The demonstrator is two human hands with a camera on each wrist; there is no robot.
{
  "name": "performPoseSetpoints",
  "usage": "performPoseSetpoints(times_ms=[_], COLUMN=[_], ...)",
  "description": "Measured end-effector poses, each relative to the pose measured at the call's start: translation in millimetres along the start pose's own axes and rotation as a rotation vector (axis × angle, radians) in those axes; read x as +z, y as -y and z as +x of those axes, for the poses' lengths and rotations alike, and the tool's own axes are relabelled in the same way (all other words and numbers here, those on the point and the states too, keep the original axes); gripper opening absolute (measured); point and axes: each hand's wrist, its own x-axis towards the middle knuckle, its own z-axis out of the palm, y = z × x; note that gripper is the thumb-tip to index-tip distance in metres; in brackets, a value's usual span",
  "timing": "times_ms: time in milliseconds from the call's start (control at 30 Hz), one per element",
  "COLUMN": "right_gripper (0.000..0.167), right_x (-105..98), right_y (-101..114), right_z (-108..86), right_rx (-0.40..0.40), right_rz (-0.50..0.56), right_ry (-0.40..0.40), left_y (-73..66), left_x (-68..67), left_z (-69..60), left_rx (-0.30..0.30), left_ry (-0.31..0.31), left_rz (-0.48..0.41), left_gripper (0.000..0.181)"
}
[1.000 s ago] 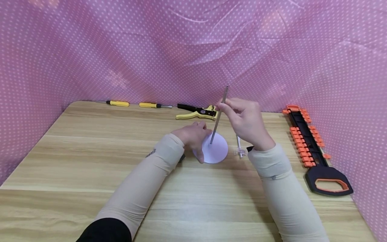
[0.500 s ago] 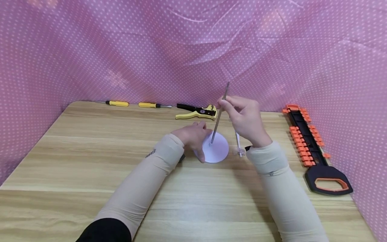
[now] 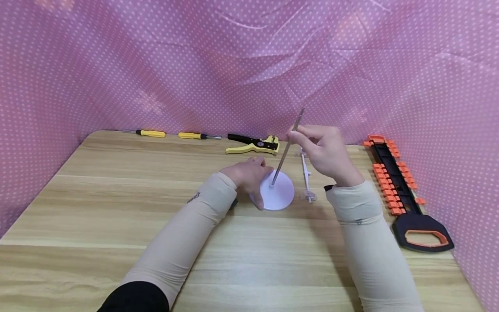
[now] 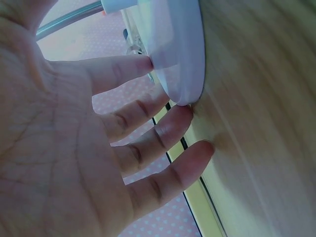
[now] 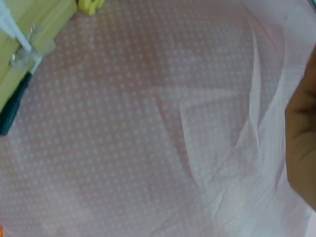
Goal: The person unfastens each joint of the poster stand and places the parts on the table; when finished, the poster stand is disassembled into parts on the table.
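Note:
A round white base lies flat on the wooden table. My left hand holds it at its left rim, thumb on the near side and fingers on the far side. In the left wrist view, fingertips touch the edge of the base. A thin metal rod has its lower end at the small raised socket in the middle of the base and leans right. My right hand pinches the rod in its upper part. The right wrist view shows only part of the right hand at its edge, without the rod.
A white stick with clear plastic ends lies right of the base. Behind are yellow-black wire strippers and two yellow screwdrivers. A black rack with orange clips and a handle lies along the right side.
My right hand has moved a little to the right, and the rod's top has tilted right with it. More of the white stick shows. The left hand and base have stayed put.

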Motion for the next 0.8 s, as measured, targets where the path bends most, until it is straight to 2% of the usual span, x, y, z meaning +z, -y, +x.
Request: performPoseSetpoints(times_ms=[100,200,267,333,400,500,567,733,800], right_gripper=[0.013,0.013,0.012,0.011,0.011,0.013,0.014,0.011,0.010], right_x=[12,18,17,11,4,-4,-4,11,17], right_y=[3,9,12,13,11,6,2,0,2], right_z=[1.0,0.4,-0.2,-0.7,-0.7,0.3,1.2,3.0,2.3], right_rx=[-0.055,-0.153,-0.183,-0.164,-0.109,-0.036,-0.017,-0.062,-0.098], right_rz=[-0.004,-0.092,-0.150,-0.175,-0.175,-0.136,-0.108,-0.087,-0.113], right_ry=[-0.044,-0.059,-0.054,-0.032,-0.008,0.015,0.001,-0.101,-0.130], left_y=[0.7,1.4,1.6,1.8,2.0,2.0,1.7,0.2,-0.4], left_x=[0.3,0.6,0.7,0.7,0.8,1.2,1.6,1.9,1.4], left_z=[-0.8,-1.1,-1.3,-1.2,-1.1,-0.8,-0.2,1.2,1.2], left_rx=[0.005,0.005,0.002,0.000,-0.005,-0.010,-0.010,-0.007,-0.010], left_ry=[-0.004,-0.011,-0.014,-0.016,-0.014,-0.010,-0.009,-0.008,-0.007], left_rz=[0.005,0.011,0.008,0.003,-0.001,0.001,0.006,0.011,0.013], left_gripper=[0.122,0.122,0.123,0.122,0.122,0.122,0.122,0.121,0.121])
